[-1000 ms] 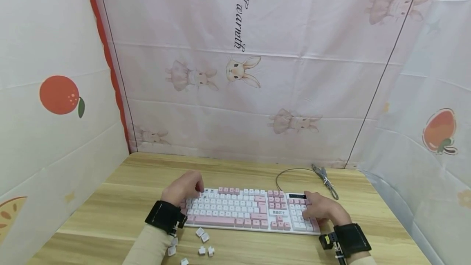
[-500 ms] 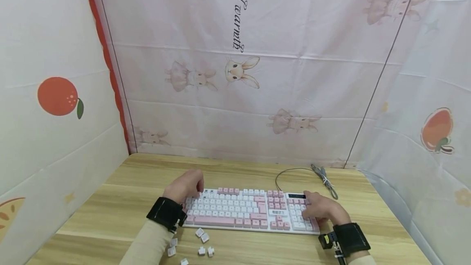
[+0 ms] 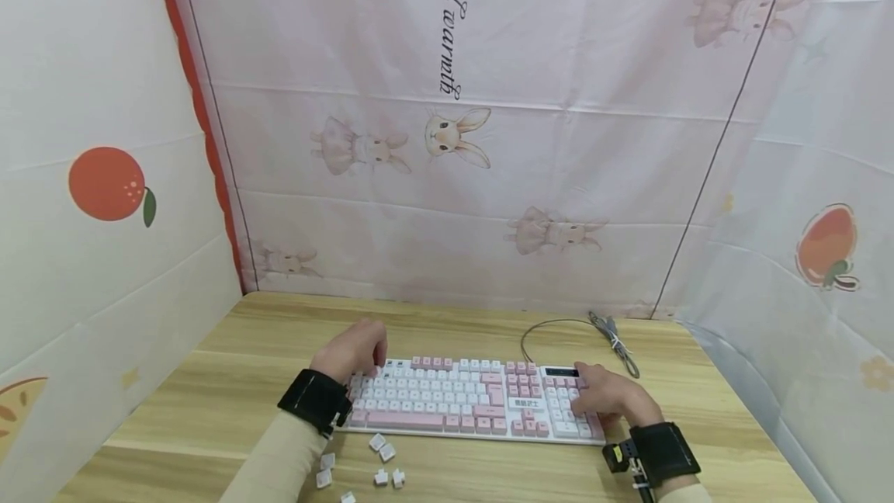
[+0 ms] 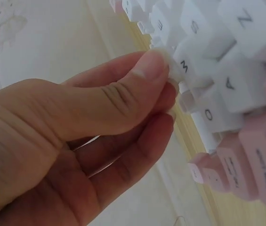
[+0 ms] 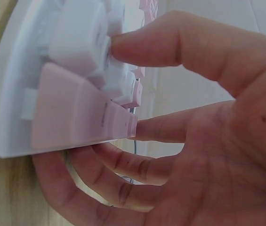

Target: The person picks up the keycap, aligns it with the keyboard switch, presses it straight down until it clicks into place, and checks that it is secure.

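Observation:
A pink and white keyboard (image 3: 440, 396) lies flat on the wooden table. My left hand (image 3: 352, 351) bends over its back left corner. In the left wrist view, thumb and forefinger pinch a small white keycap (image 4: 174, 70) beside the W key, mostly hidden by the fingertips. Bare switches (image 4: 187, 101) show in that row near the Q key. On the keyboard's right end, my right hand (image 3: 616, 397) grips the frame. Its thumb (image 5: 144, 47) presses among the number pad keys, while the other fingers curl against the side and under the edge.
Several loose white keycaps (image 3: 387, 452) lie on the table in front of the keyboard, towards the left. Behind it, a tied grey cable (image 3: 615, 340) rests near the back edge. Printed cloth walls (image 3: 447, 200) enclose the table at the back and sides.
The head view has shifted slightly. Both hands hold almost the same places on the keyboard, and the loose keycaps have not moved.

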`<state>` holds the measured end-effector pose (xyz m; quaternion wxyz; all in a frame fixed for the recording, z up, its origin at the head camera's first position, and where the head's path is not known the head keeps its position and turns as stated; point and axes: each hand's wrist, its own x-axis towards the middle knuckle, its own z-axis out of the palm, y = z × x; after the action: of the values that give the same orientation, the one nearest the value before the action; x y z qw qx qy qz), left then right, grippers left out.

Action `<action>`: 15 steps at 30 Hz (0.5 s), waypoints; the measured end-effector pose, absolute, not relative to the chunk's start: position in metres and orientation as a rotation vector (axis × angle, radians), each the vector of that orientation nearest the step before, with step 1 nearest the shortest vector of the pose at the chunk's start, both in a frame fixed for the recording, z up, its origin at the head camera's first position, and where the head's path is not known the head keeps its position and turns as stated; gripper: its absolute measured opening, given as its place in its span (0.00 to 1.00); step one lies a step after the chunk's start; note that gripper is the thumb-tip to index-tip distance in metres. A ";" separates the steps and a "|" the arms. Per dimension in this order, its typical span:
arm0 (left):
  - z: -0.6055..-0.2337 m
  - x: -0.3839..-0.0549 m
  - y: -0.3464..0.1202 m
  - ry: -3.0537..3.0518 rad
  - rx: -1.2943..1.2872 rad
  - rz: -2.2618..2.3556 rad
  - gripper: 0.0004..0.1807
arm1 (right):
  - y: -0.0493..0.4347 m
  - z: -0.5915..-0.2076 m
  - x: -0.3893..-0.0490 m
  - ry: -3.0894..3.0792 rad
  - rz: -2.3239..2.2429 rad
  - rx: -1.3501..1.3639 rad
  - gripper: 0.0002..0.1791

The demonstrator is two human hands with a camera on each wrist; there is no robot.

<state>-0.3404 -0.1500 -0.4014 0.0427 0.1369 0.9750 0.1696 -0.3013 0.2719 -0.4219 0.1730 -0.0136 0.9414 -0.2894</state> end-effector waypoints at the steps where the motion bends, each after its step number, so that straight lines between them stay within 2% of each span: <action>1: -0.401 -0.341 -0.150 2.979 0.415 0.517 0.13 | 0.272 -0.422 -0.301 2.670 -0.821 -0.041 0.54; 9: -0.397 -0.345 -0.147 2.962 0.404 0.436 0.10 | 0.272 -0.422 -0.302 2.667 -0.820 -0.035 0.53; 15: -0.397 -0.347 -0.145 2.979 0.417 0.381 0.13 | 0.273 -0.423 -0.303 2.661 -0.824 -0.032 0.53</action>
<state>-0.3470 -0.1450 -0.3973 0.0546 0.1372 0.9810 0.1256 -0.3030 0.2728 -0.4233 0.1771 -0.0115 0.9401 -0.2911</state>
